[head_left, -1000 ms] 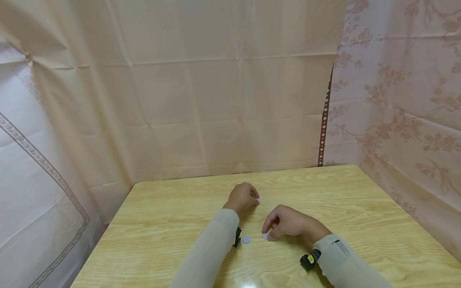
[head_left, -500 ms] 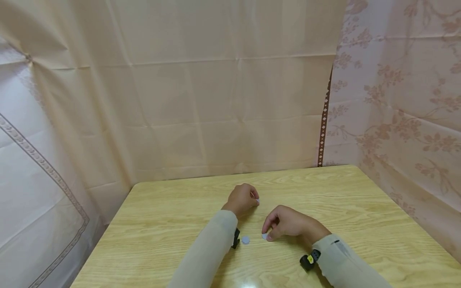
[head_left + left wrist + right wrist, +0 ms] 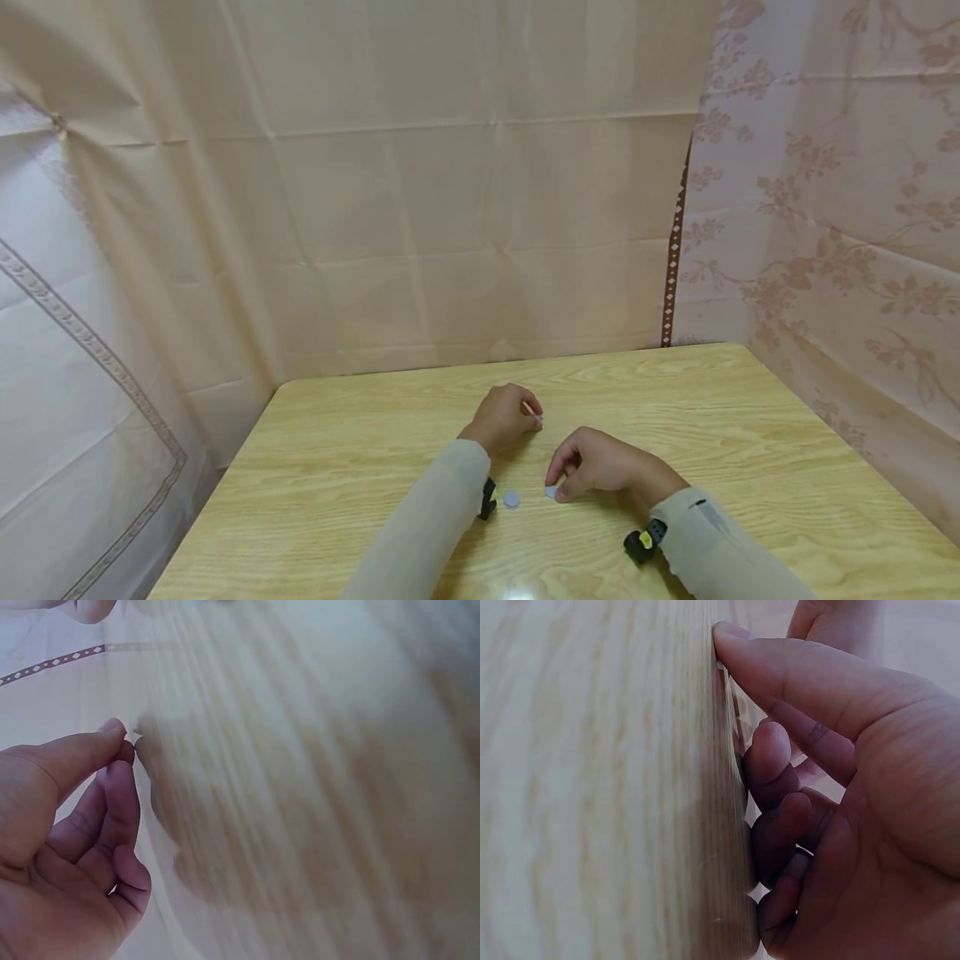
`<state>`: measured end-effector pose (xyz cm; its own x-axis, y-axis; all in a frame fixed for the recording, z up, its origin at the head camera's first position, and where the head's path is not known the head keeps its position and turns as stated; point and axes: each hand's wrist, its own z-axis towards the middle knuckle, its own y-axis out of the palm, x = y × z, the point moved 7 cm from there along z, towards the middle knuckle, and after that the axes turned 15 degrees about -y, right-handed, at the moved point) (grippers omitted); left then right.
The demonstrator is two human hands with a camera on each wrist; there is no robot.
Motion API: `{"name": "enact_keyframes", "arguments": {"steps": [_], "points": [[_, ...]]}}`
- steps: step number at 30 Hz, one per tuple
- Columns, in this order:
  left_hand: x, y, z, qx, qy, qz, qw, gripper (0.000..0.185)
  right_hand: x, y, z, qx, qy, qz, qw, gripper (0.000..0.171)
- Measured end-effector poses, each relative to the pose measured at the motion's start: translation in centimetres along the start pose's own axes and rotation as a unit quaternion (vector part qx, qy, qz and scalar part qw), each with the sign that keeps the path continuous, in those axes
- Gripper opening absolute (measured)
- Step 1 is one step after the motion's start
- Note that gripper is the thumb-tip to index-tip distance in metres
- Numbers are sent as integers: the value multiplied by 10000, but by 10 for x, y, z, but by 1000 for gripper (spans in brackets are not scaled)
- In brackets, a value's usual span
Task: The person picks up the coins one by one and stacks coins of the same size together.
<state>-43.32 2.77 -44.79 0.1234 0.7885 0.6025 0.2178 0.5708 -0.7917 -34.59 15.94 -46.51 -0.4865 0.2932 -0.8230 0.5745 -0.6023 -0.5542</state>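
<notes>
In the head view my left hand (image 3: pixel 504 414) is over the middle of the table. Its thumb and fingertips pinch a small whitish disc (image 3: pixel 538 419), of which only a sliver shows. Nearer to me, my right hand (image 3: pixel 600 461) rests low with thumb and index finger at the edges of a second pale disc (image 3: pixel 551 492) on the tabletop. A third flat round disc (image 3: pixel 512 500) lies just left of it, beside the left wrist. In the left wrist view the left hand (image 3: pixel 82 817) has thumb and fingertip together; the right wrist view shows the right hand (image 3: pixel 840 772) against the wood, its disc hidden.
The wooden table (image 3: pixel 337 467) has a light grain. Behind it hangs a beige curtain (image 3: pixel 465 208), and on the right a flowered curtain (image 3: pixel 847 208). Black camera mounts sit on both wrists, the right one (image 3: pixel 643 542) close above the table.
My left forearm and wrist have shifted slightly left, and the disc in the left fingers shows at a slightly different angle. The right hand and the loose disc stay in place.
</notes>
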Motion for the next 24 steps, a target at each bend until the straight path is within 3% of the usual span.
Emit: {"name": "enact_keyframes", "arguments": {"steps": [7,15,24], "points": [[3,-5,-10,-120,120,-129,9998,8,0,0,0,22,35,-102,9999,11],[3,-14,-25,-290,113,-698,9971,11,3,0,-1,13,40,-61,10000,11],[5,-29,-37,-405,50,-1479,9882,13,6,-1,-1,-40,64,-6,10000,11]]}}
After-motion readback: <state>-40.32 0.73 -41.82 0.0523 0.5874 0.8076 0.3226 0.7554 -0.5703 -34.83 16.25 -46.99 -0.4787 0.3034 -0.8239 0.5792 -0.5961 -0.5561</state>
